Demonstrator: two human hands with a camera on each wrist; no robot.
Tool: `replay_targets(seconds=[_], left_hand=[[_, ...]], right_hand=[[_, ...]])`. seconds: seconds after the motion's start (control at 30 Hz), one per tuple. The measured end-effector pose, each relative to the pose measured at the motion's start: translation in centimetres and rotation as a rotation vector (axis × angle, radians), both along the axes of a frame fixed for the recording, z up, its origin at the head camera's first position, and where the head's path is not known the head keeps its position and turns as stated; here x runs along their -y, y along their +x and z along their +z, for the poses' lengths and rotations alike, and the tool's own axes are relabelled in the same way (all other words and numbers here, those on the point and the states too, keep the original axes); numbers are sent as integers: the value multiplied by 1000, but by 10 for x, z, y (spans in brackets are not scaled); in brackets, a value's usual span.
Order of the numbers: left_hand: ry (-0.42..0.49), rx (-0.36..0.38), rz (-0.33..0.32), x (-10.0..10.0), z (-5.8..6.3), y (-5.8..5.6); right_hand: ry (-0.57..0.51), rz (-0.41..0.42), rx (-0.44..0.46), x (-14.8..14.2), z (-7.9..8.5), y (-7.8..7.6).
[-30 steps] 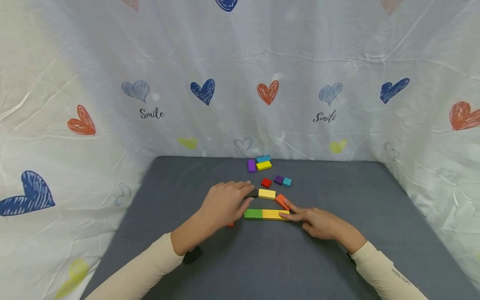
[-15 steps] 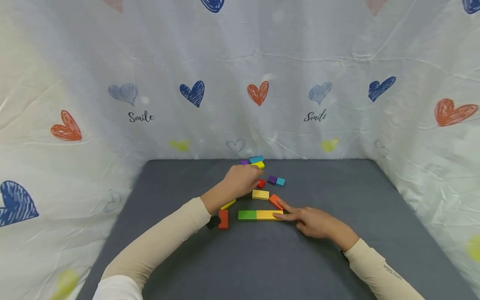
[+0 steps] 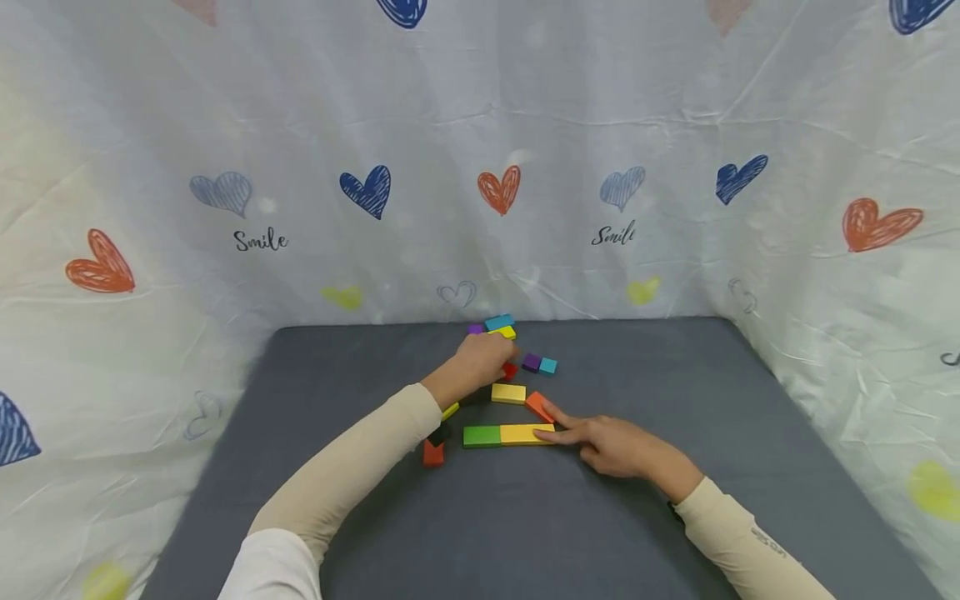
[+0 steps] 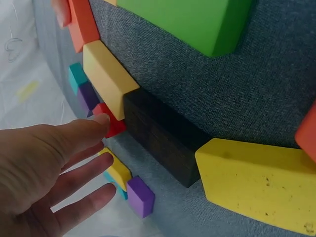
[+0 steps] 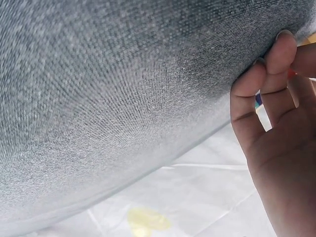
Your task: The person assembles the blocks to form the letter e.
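My left hand [image 3: 480, 360] reaches over the small red block [image 3: 510, 372]. In the left wrist view its thumb tip overlaps the red block's edge, the other fingers spread beyond it. My right hand [image 3: 618, 446] has two fingers stretched out, one on the orange block [image 3: 537, 406], the other at the end of a long yellow block [image 3: 521, 433]. That block lies end to end with a green block [image 3: 482, 436]. Behind them a curved row runs from the orange block through a pale yellow block [image 3: 508, 393] and a black block [image 4: 163, 133] to another yellow block [image 4: 259, 182].
Small purple [image 3: 531, 362] and light blue [image 3: 548, 366] blocks lie right of the red one. Farther back are blue [image 3: 498, 322], yellow [image 3: 504, 332] and purple [image 3: 476, 329] blocks. A red-orange block [image 3: 433, 455] lies at front left. A patterned curtain [image 3: 420, 100] hangs behind the grey table [image 3: 637, 358].
My left hand has moved from beside the black block back and right to the small red block. My right hand keeps its place on the blocks, while the head view has turned slightly right.
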State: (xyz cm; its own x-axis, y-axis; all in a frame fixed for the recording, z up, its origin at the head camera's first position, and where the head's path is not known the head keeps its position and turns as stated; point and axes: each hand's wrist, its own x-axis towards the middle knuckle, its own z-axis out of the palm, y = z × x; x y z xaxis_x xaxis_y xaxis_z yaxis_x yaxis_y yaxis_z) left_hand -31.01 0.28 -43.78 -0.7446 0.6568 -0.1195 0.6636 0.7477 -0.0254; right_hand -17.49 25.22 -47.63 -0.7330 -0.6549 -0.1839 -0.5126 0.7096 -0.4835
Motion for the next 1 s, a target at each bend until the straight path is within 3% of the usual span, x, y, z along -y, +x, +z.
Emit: replay_targets(seconds=[0.37,0.6,0.8,1.0], left_hand=[[-21,23,-3,1,-10,-9],[43,42,45,16,-2,-11],[139,73,86,42,15,3],[118,16,65,72,23,31]], right_hand=[[4,-9,-10,0,-3,-1],[0,-1,-6,0,-2,0],[0,12,-29,-1,-2,-1],[-7,14,-36,-2,-3,-1]])
